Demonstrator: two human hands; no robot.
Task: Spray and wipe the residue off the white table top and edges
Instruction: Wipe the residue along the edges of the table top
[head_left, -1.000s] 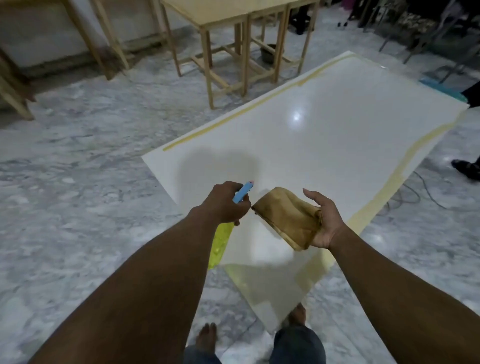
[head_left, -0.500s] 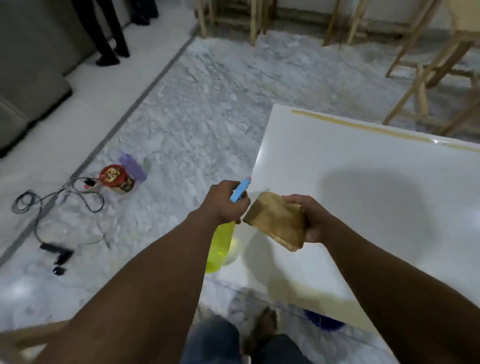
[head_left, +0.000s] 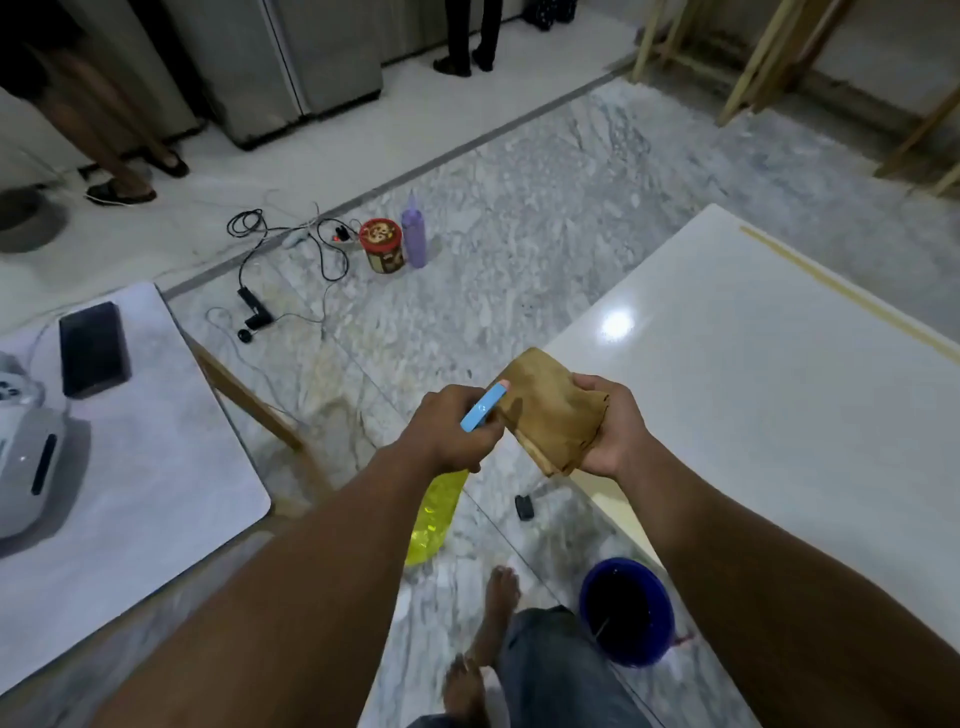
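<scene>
My left hand (head_left: 449, 428) grips a spray bottle (head_left: 434, 519) with a yellow body and a blue nozzle that points at the cloth. A folded brown cloth (head_left: 550, 410) lies in my right hand (head_left: 610, 428), held in front of me at the near left corner of the white table top (head_left: 753, 395). The table top fills the right side of the view, with a yellowish residue strip (head_left: 841, 288) along its far edge. The two hands are close together, the nozzle almost touching the cloth.
A blue bucket (head_left: 626, 613) stands on the marble floor by my bare feet. Another white table (head_left: 135, 467) at left carries a black box and a grey device. Cables, a red-lidded jar (head_left: 384, 245) and a purple bottle (head_left: 414, 235) lie on the floor. Other people's legs stand at the back.
My view has swung left, so the table top now sits at the right and the second table and bucket have come into sight. Both hands keep their hold, close together.
</scene>
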